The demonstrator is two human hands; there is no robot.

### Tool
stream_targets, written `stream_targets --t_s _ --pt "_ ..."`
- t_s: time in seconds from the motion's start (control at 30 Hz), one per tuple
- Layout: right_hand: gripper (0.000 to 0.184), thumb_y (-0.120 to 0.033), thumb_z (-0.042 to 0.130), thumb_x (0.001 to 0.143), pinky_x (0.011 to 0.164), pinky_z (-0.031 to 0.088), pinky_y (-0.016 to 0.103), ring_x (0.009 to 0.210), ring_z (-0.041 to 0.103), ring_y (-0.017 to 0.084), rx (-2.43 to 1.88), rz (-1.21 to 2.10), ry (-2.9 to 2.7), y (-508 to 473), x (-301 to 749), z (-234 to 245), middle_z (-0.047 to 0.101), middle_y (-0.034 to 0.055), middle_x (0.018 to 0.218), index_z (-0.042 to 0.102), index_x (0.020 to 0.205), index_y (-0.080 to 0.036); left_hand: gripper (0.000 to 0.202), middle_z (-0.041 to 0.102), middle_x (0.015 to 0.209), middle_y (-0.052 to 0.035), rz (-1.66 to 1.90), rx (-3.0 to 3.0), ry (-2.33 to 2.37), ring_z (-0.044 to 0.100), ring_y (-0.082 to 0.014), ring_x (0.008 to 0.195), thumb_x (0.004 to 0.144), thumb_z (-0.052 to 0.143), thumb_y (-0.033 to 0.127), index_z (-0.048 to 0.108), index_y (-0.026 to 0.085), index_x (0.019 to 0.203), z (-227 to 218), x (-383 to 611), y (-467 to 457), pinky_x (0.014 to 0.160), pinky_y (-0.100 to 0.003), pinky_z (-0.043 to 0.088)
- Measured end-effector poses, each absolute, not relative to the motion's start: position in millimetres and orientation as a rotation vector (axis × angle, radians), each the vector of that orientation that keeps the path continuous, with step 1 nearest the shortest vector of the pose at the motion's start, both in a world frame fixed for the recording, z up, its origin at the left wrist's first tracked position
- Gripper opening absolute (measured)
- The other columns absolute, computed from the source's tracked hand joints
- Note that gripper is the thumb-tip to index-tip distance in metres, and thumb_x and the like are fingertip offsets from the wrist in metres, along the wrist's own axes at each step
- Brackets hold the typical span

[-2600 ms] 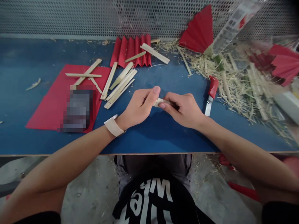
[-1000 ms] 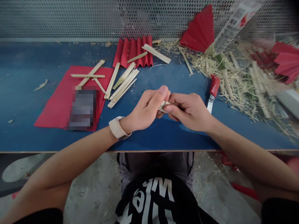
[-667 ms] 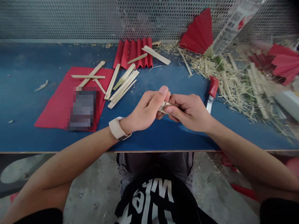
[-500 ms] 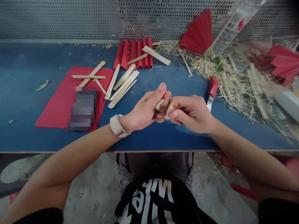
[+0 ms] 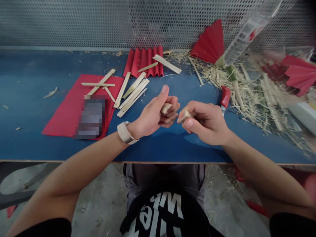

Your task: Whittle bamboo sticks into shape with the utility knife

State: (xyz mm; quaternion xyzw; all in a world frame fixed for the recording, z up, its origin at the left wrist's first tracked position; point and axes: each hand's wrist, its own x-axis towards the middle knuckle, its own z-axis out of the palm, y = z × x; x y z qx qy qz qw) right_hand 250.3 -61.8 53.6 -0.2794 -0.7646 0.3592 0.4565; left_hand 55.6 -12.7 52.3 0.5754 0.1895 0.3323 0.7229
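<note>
My left hand [image 5: 158, 113] is curled round a short pale bamboo piece [image 5: 166, 108], thumb raised. Just to its right, my right hand [image 5: 206, 121] pinches a second short bamboo piece [image 5: 185, 116] between thumb and fingers. The two pieces are apart, a small gap between them, above the blue tabletop [image 5: 37, 82]. A cream wristband [image 5: 125, 132] is on my left wrist. A red-handled knife [image 5: 224, 97] lies on the table just behind my right hand.
Several bamboo strips [image 5: 132, 92] lie left of my hands, some on a flat red paper sheet [image 5: 66, 112]. A pleated red paper [image 5: 145, 61] and red paper fans [image 5: 209, 44] sit at the back. Bamboo shavings [image 5: 249, 92] cover the right side. Perforated metal screen behind.
The single bamboo piece held by both hands together has come apart into two pieces. My hands have moved apart, one piece in each.
</note>
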Motion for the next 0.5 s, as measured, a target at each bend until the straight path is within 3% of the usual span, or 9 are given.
stream_targets --t_s 0.17,0.33,0.5 --pt "0.02 -0.037 0.082 0.102 0.043 0.027 0.025 0.049 0.038 0.006 -0.736 0.886 -1.87 -64.0 253.8 56.3 0.055 -0.0094 0.063 0.068 0.094 -0.024 0.078 0.023 0.065 0.0064 0.735 1.201 0.423 0.022 -0.0054 0.047 0.106 0.042 0.088 0.033 0.022 0.066 50.1 55.2 -9.0 0.042 -0.022 0.022" --pt "0.029 -0.038 0.094 0.092 0.045 0.03 0.025 0.051 0.039 0.007 -0.773 0.877 -1.783 -63.7 256.2 60.8 0.054 -0.009 0.065 0.068 0.09 -0.024 0.08 0.021 0.064 0.0083 0.732 1.17 0.55 0.02 -0.0047 0.046 0.103 0.049 0.09 0.034 0.022 0.064 50.6 54.6 -11.9 0.044 -0.022 0.02" --pt "0.027 -0.041 0.09 0.096 0.045 0.032 0.027 0.05 0.043 0.008 -0.802 0.815 -1.694 -61.7 262.2 55.8 0.056 -0.0076 0.065 0.07 0.096 -0.024 0.073 0.025 0.064 0.0089 0.731 1.186 0.719 0.021 -0.005 0.045 0.104 0.054 0.085 0.038 0.023 0.069 54.9 55.5 8.8 0.043 -0.022 0.02"
